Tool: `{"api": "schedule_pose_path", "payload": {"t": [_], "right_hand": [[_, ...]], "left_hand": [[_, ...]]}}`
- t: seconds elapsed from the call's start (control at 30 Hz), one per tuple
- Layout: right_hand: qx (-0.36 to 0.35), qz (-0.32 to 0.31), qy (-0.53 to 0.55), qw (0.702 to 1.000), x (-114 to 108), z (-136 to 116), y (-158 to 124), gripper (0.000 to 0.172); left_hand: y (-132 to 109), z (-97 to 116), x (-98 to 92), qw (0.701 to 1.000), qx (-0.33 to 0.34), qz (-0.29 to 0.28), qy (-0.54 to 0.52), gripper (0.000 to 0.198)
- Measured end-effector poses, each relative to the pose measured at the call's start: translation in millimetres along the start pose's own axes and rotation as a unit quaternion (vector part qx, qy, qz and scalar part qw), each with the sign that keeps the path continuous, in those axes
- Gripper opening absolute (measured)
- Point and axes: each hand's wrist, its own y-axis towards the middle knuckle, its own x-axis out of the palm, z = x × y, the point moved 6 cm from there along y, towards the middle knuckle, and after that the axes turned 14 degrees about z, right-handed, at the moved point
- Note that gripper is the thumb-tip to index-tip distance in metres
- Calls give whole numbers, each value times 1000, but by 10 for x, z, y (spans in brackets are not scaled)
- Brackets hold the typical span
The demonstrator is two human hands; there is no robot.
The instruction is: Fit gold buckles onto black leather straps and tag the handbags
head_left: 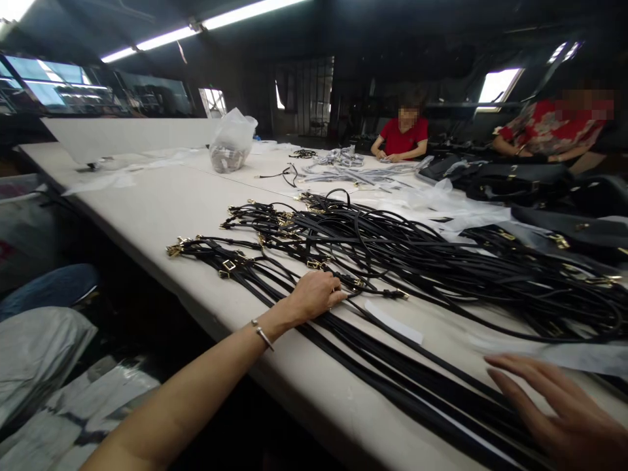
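A big pile of black leather straps (402,255) with gold buckles covers the middle of the long white table (167,209). My left hand (314,294) reaches out with a silver bangle on the wrist; its fingers curl down onto a bundle of straps near a gold clasp. My right hand (549,405) lies flat at the lower right, fingers spread, pressing on straight straps (417,386) that run along the near table edge. A strip of white paper (392,322) lies between the hands.
A clear plastic bag (231,142) stands at the table's far end. Grey wrapped pieces (353,171) and black bags (520,180) lie further back. Two people in red tops (405,136) sit at the far side. White plastic sacks (39,366) lie on the floor, left.
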Motion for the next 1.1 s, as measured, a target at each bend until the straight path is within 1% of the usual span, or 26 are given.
{"api": "schedule_pose_path", "payload": {"t": [0.03,0.1,0.17,0.2,0.27,0.33,0.37,0.43,0.5,0.57,0.6,0.63,0.7,0.73,0.77,0.8,0.83,0.87,0.93,1.0,1.03,1.1], "right_hand": [[-29,35,13,999,73,-161,143,16],[-69,-3,13,998,391,-464,438,20],[-90,-53,-22,994,742,-663,719,28],[-89,-67,-31,993,891,-713,840,27],[-78,-87,-45,992,1127,-731,1012,26],[-59,-93,-54,992,1249,-682,1103,23],[-48,-94,-58,993,1269,-646,1130,20],[-23,-89,-61,994,1231,-573,1171,15],[3,-84,-51,995,1122,-526,1204,11],[25,-72,-31,997,976,-531,1220,13],[32,-66,-21,997,902,-558,1213,15],[32,-56,-6,998,826,-609,1196,19],[2,-13,41,999,661,-802,1132,23],[-33,15,71,997,571,-944,1083,23],[-79,42,103,991,479,-1105,1021,21],[-131,69,133,980,383,-1276,947,18],[-181,87,154,967,294,-1442,867,15],[-226,91,165,956,222,-1594,789,13],[-290,84,174,937,94,-1838,661,15],[-330,79,172,925,-21,-2002,577,16],[-344,82,169,920,-73,-2058,548,16],[-364,96,167,911,-157,-2119,512,17]], "left_hand": [[45,16,24,1000,-16,-6,7,27],[107,54,52,999,-20,-25,10,22],[119,94,64,999,-5,-46,14,18],[108,111,63,998,3,-52,20,17],[65,119,57,998,6,-49,42,18],[11,84,46,997,-11,-35,71,28],[-15,55,40,996,-22,-28,82,34],[-59,1,17,995,-34,-21,90,40],[-95,-2,-25,998,-16,-25,64,46],[-128,73,-96,999,18,-28,6,62],[-140,139,-153,999,32,-16,-27,66],[-150,220,-224,997,42,9,-59,66],[-166,414,-385,990,53,84,-105,58],[-177,526,-461,983,60,120,-124,55],[-189,640,-522,976,69,145,-144,52],[-200,752,-560,971,81,150,-166,48],[-209,852,-578,968,90,134,-194,41],[-219,930,-580,963,89,103,-231,37],[-247,1013,-564,946,52,19,-319,38],[-293,1030,-557,914,-15,-57,-401,37],[-321,1029,-566,896,-48,-85,-432,34],[-378,1030,-637,868,-92,-119,-474,30]]}}
